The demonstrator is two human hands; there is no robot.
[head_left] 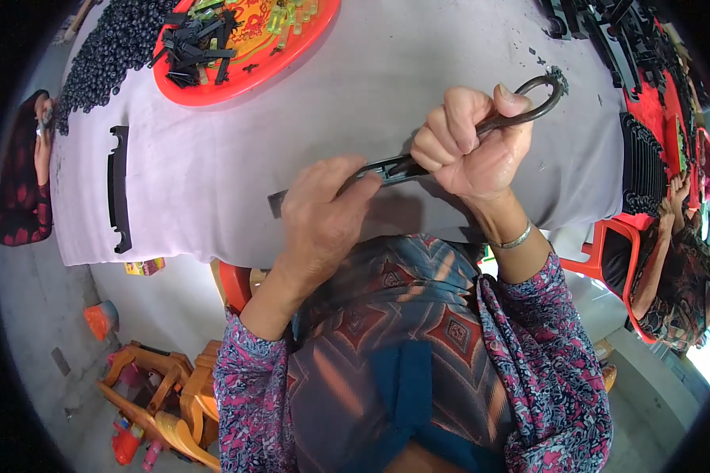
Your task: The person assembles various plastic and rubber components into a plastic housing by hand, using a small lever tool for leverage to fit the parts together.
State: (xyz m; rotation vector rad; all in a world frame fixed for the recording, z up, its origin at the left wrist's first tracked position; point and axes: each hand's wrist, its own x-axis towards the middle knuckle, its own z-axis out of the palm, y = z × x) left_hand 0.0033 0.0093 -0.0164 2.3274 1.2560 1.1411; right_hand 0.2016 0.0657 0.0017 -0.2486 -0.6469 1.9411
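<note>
My right hand (473,146) is closed round a pair of dark metal scissors (558,93), with one big looped handle sticking out past the thumb. The blades point left and meet a long black plastic strip (275,203). My left hand (323,205) grips this strip from above, fingers and thumb closed on it, and one end shows beyond the wrist side. Where blades and strip touch, my fingers partly cover them. Another black plastic piece with notched ends (118,189) lies apart on the cloth at the left.
A red tray (213,98) on the cloth-covered table (331,102) holds black strips and yellowish clear pieces. Beside it is a heap of small black beads (110,55). Stacked black parts (643,165) lie at the right edge. Other people sit at both sides; a wooden chair (166,394) stands below left.
</note>
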